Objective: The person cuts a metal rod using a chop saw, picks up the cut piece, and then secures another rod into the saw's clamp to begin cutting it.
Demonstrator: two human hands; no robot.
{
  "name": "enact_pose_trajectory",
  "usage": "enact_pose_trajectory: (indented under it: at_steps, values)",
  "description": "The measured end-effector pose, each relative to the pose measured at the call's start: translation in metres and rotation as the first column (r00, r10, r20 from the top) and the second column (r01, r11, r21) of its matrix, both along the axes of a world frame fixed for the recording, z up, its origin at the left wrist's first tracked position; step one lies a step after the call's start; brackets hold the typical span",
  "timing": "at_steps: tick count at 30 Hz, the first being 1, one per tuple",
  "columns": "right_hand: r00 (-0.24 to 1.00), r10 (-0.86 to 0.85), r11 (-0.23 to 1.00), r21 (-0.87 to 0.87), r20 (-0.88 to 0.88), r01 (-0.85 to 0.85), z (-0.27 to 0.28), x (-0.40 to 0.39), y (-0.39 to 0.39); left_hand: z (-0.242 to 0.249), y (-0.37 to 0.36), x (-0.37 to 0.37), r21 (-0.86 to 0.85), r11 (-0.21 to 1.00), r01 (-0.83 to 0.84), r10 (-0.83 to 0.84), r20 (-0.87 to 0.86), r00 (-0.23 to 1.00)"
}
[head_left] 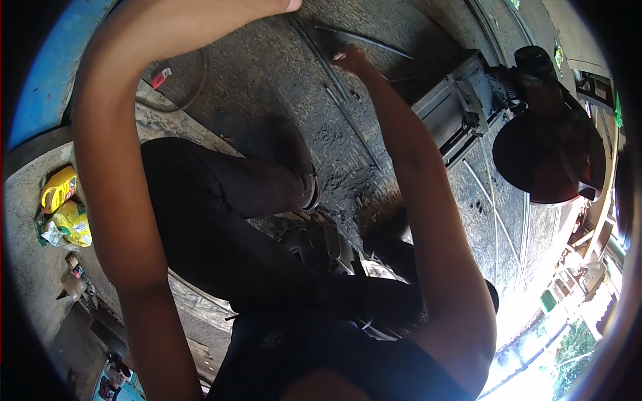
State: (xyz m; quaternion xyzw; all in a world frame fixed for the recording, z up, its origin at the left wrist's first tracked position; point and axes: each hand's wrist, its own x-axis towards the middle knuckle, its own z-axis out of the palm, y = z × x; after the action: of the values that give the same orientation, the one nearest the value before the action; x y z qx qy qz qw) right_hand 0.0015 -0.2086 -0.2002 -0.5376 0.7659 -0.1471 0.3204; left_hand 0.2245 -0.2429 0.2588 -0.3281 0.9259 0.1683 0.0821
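At the top edge my left hand [293,5] is nearly all out of frame, with only a small part of it showing past the forearm; what it holds, if anything, is hidden. My right hand [349,60] is at the upper middle, its fingers curled closed above the dark ground. Anything between those fingers is too small to make out. Close beside it run a thin metal rod [364,40] and a long dark bar [314,47]. Another thin bar [353,127] lies below that hand.
A machine with a metal base [445,110] and large dark disc [545,157] stands at right. At left lie a yellow bottle [59,189], a yellow-green packet [69,225] and, higher up, a red packet [160,78]. Thin rods [491,194] lie below the machine.
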Motion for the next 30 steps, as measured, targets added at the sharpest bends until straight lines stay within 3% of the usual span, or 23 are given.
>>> enact_pose_trajectory:
  at_steps: [4, 6, 10, 12, 15, 22, 30]
  values:
    - [1.000, -0.025, 1.000, -0.016, -0.012, 0.024, -0.010, 0.008, -0.001, 0.004, 0.002, 0.001, -0.004, 1.000, -0.010, 0.010, 0.023, 1.000]
    - [0.992, 0.001, 0.995, -0.099, -0.124, -0.013, -0.016, 0.011, -0.001, 0.001, 0.002, 0.003, -0.017, 0.999, -0.034, 0.033, -0.018, 0.999]
    - [0.990, -0.081, 0.994, -0.080, -0.112, 0.073, -0.026, 0.017, -0.005, 0.000, -0.005, 0.001, -0.005, 0.999, -0.032, 0.032, 0.033, 0.999]
    - [0.990, -0.114, 0.992, -0.067, -0.083, 0.109, -0.028, 0.017, -0.006, -0.001, -0.009, 0.000, 0.081, 0.995, -0.050, 0.047, 0.043, 0.998]
    - [0.989, -0.138, 0.988, -0.081, -0.056, 0.133, -0.030, 0.018, -0.006, 0.001, -0.002, 0.000, 0.016, 0.998, -0.061, 0.060, 0.052, 0.997]
    - [0.977, -0.213, 0.964, -0.162, -0.006, 0.210, -0.042, 0.020, -0.006, 0.000, -0.005, 0.000, 0.048, 0.998, -0.031, 0.028, 0.061, 0.998]
    - [0.978, -0.208, 0.978, -0.023, 0.011, 0.208, -0.015, 0.022, -0.007, -0.004, -0.005, 0.001, 0.020, 0.999, -0.038, 0.037, 0.057, 0.998]
